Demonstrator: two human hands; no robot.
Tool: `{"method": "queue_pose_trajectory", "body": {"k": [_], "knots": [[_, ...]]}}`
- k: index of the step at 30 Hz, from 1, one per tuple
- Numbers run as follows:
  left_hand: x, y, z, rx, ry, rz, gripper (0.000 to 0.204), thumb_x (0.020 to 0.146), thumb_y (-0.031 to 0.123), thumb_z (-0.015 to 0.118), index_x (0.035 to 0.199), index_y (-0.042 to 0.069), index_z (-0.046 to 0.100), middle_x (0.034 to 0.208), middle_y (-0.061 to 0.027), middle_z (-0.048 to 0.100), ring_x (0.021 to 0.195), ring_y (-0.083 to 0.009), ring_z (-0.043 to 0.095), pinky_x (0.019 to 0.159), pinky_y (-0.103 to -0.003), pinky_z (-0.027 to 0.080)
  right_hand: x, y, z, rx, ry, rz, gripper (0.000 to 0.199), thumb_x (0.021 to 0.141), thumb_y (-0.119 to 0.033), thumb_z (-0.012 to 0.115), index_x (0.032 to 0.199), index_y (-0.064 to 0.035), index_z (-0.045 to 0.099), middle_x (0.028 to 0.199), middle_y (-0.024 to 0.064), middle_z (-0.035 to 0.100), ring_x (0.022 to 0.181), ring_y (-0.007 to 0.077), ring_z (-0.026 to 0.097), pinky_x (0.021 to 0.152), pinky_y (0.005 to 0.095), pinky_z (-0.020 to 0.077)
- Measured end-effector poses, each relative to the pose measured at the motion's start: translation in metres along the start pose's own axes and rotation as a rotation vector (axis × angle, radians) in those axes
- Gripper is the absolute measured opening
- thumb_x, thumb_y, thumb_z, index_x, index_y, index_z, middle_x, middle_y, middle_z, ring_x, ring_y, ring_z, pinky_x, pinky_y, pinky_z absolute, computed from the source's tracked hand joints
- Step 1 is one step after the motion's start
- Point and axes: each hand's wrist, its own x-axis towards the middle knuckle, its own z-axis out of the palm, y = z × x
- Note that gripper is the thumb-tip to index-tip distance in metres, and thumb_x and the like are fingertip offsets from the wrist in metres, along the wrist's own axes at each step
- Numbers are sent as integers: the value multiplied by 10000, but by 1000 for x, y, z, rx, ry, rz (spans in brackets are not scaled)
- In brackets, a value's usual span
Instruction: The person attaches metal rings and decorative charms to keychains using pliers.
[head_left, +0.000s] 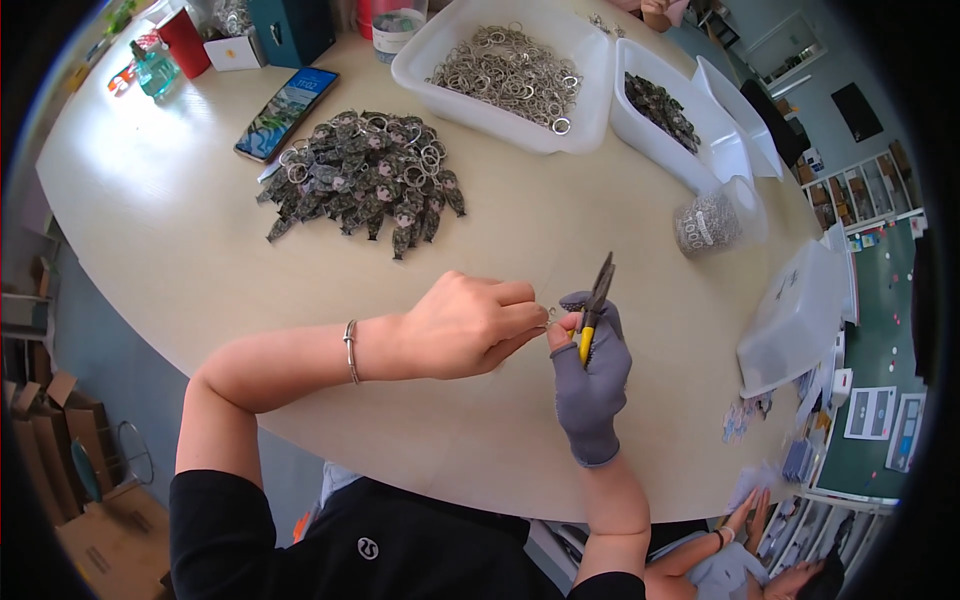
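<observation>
My left hand [472,325] is bare and wears a bracelet at the wrist. Its fingers are closed in a pinch at a tiny metal ring [551,314], partly hidden by the fingertips. My right hand [592,375], in a grey glove with bare fingertips, grips pliers [597,300] with yellow-and-black handles, jaws pointing up and away. Its thumb and finger nearly meet my left fingertips at the ring. Beyond my left hand lies a heap of dark, patterned keychains [370,185] with metal split rings.
A white tub [470,108] of split rings stands at the back, beside a white tray [712,155] of dark pieces. A clear cup [708,220] holds small metal bits. A phone [287,113] lies behind the heap. An upturned translucent bin [795,320] stands right. Other people sit nearby.
</observation>
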Motion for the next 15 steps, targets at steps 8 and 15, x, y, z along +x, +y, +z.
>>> {"method": "queue_pose_trajectory", "body": {"k": [8, 15], "knots": [[4, -23, -11, -123, 90, -93, 75, 828, 108, 663, 881, 55, 654, 780, -76, 591, 636, -281, 598, 542, -373, 472, 67, -10, -11, -293, -47, -203, 80, 823, -45, 663, 826, 31, 638, 887, 111, 587, 735, 193, 581, 662, 287, 463], [139, -108, -69, -454, 96, -728, 255, 857, 208, 689, 1000, -3, 677, 982, -51, 664, 795, -136, 651, 672, -279, 548, 83, -33, -8, -151, 160, -249, 63, 826, -35, 668, 831, 25, 646, 946, 84, 578, 747, 149, 582, 676, 278, 467]]}}
